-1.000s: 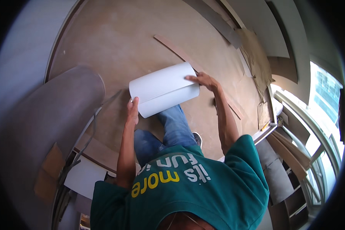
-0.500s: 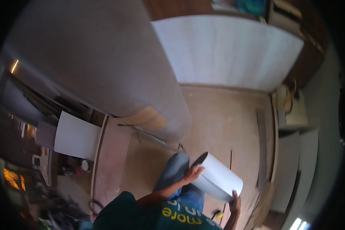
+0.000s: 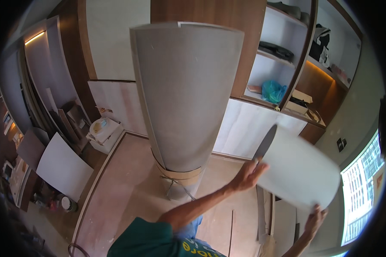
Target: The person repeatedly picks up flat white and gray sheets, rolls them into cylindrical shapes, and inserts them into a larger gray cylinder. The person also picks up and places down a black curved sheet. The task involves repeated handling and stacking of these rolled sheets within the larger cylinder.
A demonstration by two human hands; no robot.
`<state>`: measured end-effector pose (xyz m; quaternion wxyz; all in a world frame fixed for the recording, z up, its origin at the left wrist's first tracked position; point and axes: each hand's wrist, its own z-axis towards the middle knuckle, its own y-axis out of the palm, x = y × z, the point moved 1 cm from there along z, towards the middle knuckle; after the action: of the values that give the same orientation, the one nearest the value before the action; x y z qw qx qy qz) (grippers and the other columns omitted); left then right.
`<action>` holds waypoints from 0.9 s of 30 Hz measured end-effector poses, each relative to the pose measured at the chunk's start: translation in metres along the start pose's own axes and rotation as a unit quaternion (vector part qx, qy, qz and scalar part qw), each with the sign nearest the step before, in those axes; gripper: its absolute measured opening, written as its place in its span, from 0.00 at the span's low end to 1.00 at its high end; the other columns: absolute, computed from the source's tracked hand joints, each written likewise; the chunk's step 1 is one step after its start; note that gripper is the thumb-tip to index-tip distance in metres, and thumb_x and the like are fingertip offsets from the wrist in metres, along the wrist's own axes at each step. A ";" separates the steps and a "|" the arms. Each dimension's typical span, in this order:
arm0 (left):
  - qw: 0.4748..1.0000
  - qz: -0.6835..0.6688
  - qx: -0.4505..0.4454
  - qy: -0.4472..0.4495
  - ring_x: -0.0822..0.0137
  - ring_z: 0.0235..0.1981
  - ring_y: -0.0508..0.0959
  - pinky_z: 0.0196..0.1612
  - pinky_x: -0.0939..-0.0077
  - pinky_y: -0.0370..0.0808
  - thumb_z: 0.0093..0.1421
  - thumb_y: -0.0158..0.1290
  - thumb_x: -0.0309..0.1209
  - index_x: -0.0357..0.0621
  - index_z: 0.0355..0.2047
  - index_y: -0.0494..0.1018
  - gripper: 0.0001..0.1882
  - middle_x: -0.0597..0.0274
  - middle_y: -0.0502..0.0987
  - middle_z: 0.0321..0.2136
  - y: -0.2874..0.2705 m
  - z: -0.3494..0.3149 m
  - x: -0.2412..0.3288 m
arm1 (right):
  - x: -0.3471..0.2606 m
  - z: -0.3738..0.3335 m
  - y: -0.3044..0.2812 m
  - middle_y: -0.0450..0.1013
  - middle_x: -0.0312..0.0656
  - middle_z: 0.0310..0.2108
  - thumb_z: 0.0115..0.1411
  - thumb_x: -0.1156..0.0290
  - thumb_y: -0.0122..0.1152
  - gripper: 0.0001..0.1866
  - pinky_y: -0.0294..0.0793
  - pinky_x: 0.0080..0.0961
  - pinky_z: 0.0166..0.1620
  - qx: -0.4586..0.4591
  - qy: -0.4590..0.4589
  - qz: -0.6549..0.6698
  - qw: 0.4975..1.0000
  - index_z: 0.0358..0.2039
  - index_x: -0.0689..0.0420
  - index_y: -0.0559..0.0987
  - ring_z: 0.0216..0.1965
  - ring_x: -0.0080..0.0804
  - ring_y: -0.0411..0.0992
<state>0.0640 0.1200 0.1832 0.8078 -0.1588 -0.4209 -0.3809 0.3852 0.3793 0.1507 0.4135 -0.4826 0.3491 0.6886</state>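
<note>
A white sheet curled into a wide roll (image 3: 304, 169) is held up at the right, tilted, with its open dark end facing the upper left. My left hand (image 3: 249, 174) grips the rim of that open end, with the fingertips partly hidden behind it. At the lower right end, my right hand (image 3: 316, 219) has its fingers closed on the edge. A tall grey-brown rolled sheet (image 3: 186, 94) stands upright in front of me, apart from both hands. Round its lower part goes a tan cardboard band (image 3: 182, 174) tied with string (image 3: 172, 183).
Brown cabinet shelves (image 3: 283, 60) at the back hold a teal plastic bag (image 3: 273, 91) and other items. A white panel (image 3: 64, 167) leans at the left near a paint tub (image 3: 67, 204). A white box (image 3: 104, 133) stands beyond the platform edge. A bright window (image 3: 361, 192) is at the right.
Both hands have raised the white roll from near my legs to up and right. The view has tilted up, so the tall roll now shows upright with its top and the shelves behind it.
</note>
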 end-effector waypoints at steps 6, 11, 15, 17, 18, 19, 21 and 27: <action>0.982 -0.003 0.000 0.190 0.75 0.32 0.73 0.38 0.75 0.71 0.70 0.47 0.37 0.40 0.56 0.67 0.19 0.65 0.75 0.30 -0.075 0.150 0.238 | -0.300 0.159 0.095 0.73 0.39 0.42 0.56 0.61 0.69 0.30 0.69 0.24 0.49 -0.027 -0.231 0.003 0.973 0.55 0.60 0.69 0.42 0.25 0.71; 0.984 -0.012 -0.024 0.175 0.75 0.46 0.75 0.51 0.78 0.71 0.67 0.53 0.38 0.40 0.55 0.70 0.20 0.64 0.77 0.47 -0.152 0.246 0.363 | -0.537 0.212 0.216 0.76 0.39 0.40 0.59 0.62 0.67 0.24 0.70 0.21 0.47 -0.124 -0.410 -0.105 0.897 0.52 0.59 0.74 0.40 0.22 0.73; 0.994 0.033 0.108 -0.010 0.68 0.57 0.71 0.62 0.67 0.64 0.67 0.52 0.43 0.40 0.57 0.69 0.24 0.58 0.72 0.55 -0.249 0.230 0.370 | -0.593 0.217 0.382 0.78 0.39 0.38 0.61 0.62 0.65 0.20 0.71 0.19 0.45 -0.293 -0.504 -0.160 0.797 0.49 0.59 0.78 0.38 0.20 0.74; 0.987 0.077 0.112 -0.083 0.66 0.58 0.69 0.63 0.66 0.63 0.67 0.52 0.44 0.39 0.58 0.68 0.27 0.57 0.71 0.57 -0.284 0.215 0.368 | -0.599 0.203 0.446 0.79 0.39 0.37 0.62 0.62 0.64 0.18 0.71 0.18 0.44 -0.364 -0.554 -0.192 0.724 0.48 0.59 0.79 0.37 0.19 0.75; 0.982 0.094 0.112 -0.118 0.65 0.59 0.69 0.64 0.66 0.62 0.66 0.53 0.45 0.39 0.59 0.67 0.28 0.56 0.70 0.58 -0.297 0.206 0.366 | -0.598 0.196 0.469 0.79 0.39 0.36 0.62 0.63 0.64 0.17 0.71 0.18 0.44 -0.397 -0.567 -0.208 0.691 0.47 0.59 0.80 0.37 0.19 0.75; 0.972 0.175 0.110 -0.109 0.64 0.60 0.69 0.64 0.65 0.62 0.67 0.51 0.46 0.41 0.61 0.66 0.28 0.56 0.70 0.58 -0.304 0.196 0.368 | -0.596 0.187 0.486 0.80 0.39 0.36 0.63 0.63 0.63 0.16 0.71 0.17 0.43 -0.426 -0.574 -0.225 0.662 0.46 0.59 0.81 0.36 0.19 0.76; 0.931 0.335 0.110 -0.096 0.61 0.61 0.69 0.64 0.63 0.62 0.69 0.47 0.47 0.45 0.63 0.64 0.29 0.55 0.70 0.58 -0.321 0.173 0.373 | -0.574 0.179 0.515 0.80 0.37 0.32 0.62 0.63 0.65 0.13 0.72 0.17 0.40 -0.517 -0.389 -0.218 0.731 0.42 0.59 0.82 0.33 0.17 0.76; 0.874 0.372 0.304 -0.067 0.58 0.59 0.71 0.63 0.65 0.64 0.69 0.48 0.43 0.42 0.62 0.66 0.26 0.52 0.71 0.57 -0.349 0.122 0.392 | -0.505 0.121 0.575 0.80 0.42 0.28 0.59 0.57 0.67 0.20 0.75 0.22 0.31 -0.682 -0.387 -0.240 0.573 0.41 0.62 0.82 0.26 0.27 0.78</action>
<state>-0.1261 -0.2284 0.5474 0.8682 -0.0751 -0.4789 0.1061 -0.0844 0.1307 0.7141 0.2084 -0.3759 -0.5450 0.7198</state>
